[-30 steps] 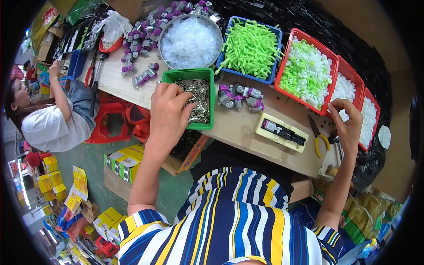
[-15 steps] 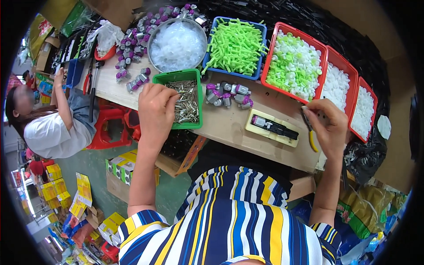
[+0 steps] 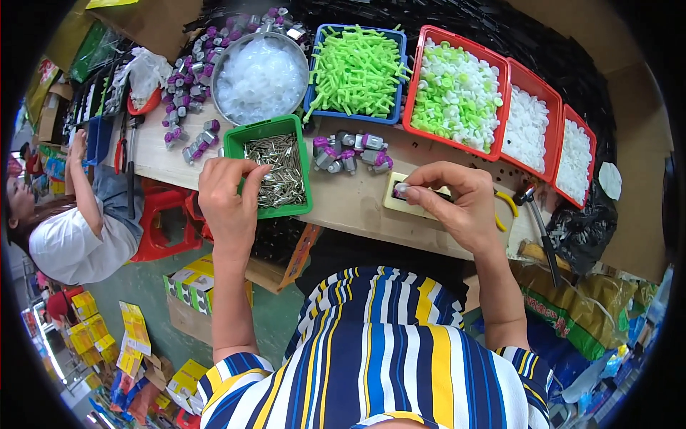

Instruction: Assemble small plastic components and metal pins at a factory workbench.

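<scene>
My left hand [image 3: 230, 191] is over the near left side of a green bin [image 3: 306, 204] of small metal pins [image 3: 284, 175]. Its thumb and curled fingers are closed together, and whatever is between them is too small to make out. With thumb and forefinger, my right hand [image 3: 457, 204] pinches a small whitish plastic part [image 3: 401, 189]. That hand is above a cream block [image 3: 392, 202] on the table, covering most of it and the dark piece lying in it. Just right of this hand lie yellow-handled pliers [image 3: 509, 206].
Small grey-and-purple motors [image 3: 350, 151] lie behind the block. Along the back stand a metal bowl [image 3: 306, 61] of clear parts, a blue bin [image 3: 357, 112] of green sticks and a red bin [image 3: 409, 107] of green and white parts. A hammer [image 3: 541, 227] rests at right; a co-worker [image 3: 82, 214] sits left.
My right hand has moved left from beside the red bins to over the cream block, carrying the whitish part. My left hand has shifted slightly down at the green bin; the whole view has shifted.
</scene>
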The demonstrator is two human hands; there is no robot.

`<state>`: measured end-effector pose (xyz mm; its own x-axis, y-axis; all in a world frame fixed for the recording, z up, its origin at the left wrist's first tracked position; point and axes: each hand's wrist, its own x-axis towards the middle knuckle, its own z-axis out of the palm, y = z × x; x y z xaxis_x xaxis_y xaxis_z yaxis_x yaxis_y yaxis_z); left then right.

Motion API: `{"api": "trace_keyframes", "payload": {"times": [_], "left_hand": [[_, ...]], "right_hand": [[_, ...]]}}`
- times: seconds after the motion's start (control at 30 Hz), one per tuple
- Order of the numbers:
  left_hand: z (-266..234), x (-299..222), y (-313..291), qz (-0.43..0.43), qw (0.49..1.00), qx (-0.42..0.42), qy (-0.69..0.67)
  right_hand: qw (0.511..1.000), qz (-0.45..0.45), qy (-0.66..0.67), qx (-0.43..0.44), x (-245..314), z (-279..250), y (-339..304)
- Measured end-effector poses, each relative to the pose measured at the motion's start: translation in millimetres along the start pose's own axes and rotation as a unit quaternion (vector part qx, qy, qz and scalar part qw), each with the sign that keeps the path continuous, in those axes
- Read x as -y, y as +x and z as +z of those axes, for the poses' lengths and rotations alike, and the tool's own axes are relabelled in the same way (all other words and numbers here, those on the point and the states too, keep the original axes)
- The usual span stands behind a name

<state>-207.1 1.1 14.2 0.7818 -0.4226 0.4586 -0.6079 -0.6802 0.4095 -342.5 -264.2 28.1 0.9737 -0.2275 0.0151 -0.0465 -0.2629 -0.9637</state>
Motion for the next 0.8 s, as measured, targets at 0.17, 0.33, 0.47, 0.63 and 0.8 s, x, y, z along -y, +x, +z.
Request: {"api": "trace_keyframes", "payload": {"times": [0.17, 0.33, 0.47, 0.63, 0.8], "left_hand": [[-5.5, -9.9, -0.5, -0.02, 0.999, -0.003, -0.038], [6.2, -53.1, -3.4, -0.042, 0.976, 0.002, -0.215], [27.3, -86.7, -15.6, 0.081, 0.963, -0.031, -0.254], [36.6, -110.6, -22.0, 0.129, 0.953, -0.021, -0.275], [40.7, -112.2, -21.0, 0.183, 0.956, -0.045, -0.225]], "right_hand": [[0.986, 0.073, 0.146, 0.027, -2.1, 4.0, -3.4], [0.966, 0.091, 0.242, 0.007, -12.0, 9.6, -9.3], [0.942, 0.099, 0.32, -0.02, -9.7, 20.8, -15.3], [0.945, 0.084, 0.314, -0.027, -15.2, 21.9, -21.0], [0.956, 0.057, 0.288, -0.024, -14.3, 21.6, -24.8]]}}
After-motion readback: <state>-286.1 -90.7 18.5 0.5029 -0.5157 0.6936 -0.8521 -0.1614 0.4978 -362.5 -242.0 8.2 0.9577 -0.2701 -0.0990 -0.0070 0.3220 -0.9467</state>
